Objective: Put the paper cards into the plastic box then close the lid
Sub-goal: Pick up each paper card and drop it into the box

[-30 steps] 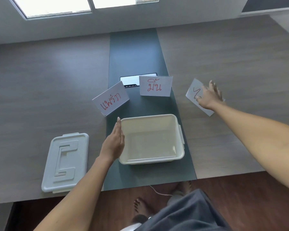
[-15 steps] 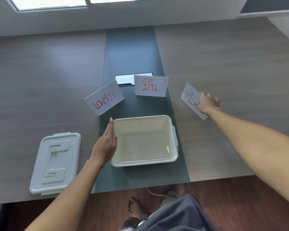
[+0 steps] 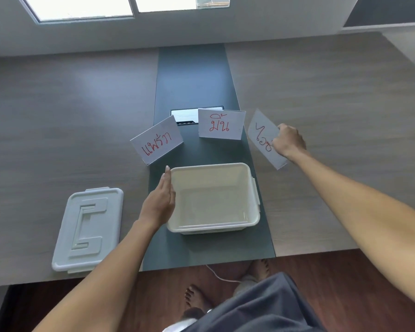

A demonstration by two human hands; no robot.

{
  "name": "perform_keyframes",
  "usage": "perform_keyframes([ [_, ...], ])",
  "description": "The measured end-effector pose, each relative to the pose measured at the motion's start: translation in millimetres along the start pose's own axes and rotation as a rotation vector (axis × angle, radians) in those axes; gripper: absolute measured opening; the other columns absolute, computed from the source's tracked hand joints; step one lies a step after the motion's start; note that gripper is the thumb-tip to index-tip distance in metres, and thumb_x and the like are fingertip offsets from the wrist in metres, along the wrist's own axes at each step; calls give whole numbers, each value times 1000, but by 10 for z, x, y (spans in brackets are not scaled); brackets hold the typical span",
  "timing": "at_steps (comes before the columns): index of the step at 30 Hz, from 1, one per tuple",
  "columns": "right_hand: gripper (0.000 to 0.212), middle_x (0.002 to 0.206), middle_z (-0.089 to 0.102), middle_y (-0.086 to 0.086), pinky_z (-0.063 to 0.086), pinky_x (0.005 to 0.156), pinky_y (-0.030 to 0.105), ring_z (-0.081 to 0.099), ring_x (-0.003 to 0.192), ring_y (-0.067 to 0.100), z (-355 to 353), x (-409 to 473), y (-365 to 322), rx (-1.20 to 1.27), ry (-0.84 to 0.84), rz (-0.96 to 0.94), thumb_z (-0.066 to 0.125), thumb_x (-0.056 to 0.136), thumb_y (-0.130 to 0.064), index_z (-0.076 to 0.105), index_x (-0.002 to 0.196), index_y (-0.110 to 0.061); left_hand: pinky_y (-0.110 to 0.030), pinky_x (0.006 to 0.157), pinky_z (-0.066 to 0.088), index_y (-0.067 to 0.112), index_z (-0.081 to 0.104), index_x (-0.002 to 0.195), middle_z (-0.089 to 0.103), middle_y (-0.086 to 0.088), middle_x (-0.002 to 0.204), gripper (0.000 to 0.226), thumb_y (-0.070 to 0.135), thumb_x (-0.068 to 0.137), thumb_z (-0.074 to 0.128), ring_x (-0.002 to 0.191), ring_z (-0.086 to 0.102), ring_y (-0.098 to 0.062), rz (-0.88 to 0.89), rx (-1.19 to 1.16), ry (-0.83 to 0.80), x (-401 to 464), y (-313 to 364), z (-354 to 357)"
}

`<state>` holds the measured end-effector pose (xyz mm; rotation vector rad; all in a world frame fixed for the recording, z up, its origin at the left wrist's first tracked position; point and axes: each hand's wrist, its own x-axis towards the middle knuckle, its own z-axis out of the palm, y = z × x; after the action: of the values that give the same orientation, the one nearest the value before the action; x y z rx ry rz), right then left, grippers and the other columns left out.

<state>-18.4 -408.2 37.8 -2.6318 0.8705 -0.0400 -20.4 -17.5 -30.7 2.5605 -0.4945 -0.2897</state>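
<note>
On the far left of the table (image 3: 46,140) lies the grey lid (image 3: 88,230), flat, with its raised pattern up, well apart from the box. Next comes the left hand (image 3: 159,202): its fingers are straight and pressed together, and the palm stands against the left wall of the plastic box (image 3: 213,224). The box is open and sits on the dark strip (image 3: 194,75) in the middle of the table. Behind it stand two folded paper cards with red writing: the left card (image 3: 156,143) is turned at an angle, the middle card (image 3: 221,127) faces forward. To the right, the right hand (image 3: 288,141) is closed on the third card (image 3: 264,137), with the fingers curled around its right edge; the card is tilted, and I cannot tell if it touches the table.
</note>
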Motion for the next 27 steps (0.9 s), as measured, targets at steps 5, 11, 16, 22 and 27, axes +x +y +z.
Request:
perform_keyframes([
  [5,35,116,68,19,55,76,41,64,95,40,-458,-164,-443,45,-33,-105,47,85,-9,62,117,-8,-45,104,44,15,6,160,10,5,168,60,17,104,26,148,35,-26,1,38,-10,6,18,-15],
  [11,38,113,70,9,51,74,33,64,97,28,-720,-490,-858,176,-149,-232,42,87,-9,66,115,-16,-46,106,44,15,3,160,10,2,168,61,15,102,24,153,21,-20,-11,87,-31,-1,18,-20],
  [16,33,115,71,3,57,81,33,68,100,24,-698,-806,-969,182,-413,-371,47,95,-10,68,119,-18,-47,103,45,16,0,160,10,2,169,62,15,102,23,154,16,-19,-29,99,-51,-1,39,-36],
  [22,27,112,70,-3,55,84,29,69,100,16,-468,-1121,-957,86,-722,-462,52,98,-16,69,118,-23,-51,114,37,22,-4,160,6,6,169,61,20,104,20,155,11,-16,-48,32,-71,18,15,-12],
  [27,29,119,67,-1,53,86,29,65,105,18,-232,-1265,-948,-8,-843,-484,51,100,-20,66,126,-24,-53,112,37,26,-5,160,2,13,168,59,31,105,16,155,8,-14,-46,13,-70,12,14,-15],
])
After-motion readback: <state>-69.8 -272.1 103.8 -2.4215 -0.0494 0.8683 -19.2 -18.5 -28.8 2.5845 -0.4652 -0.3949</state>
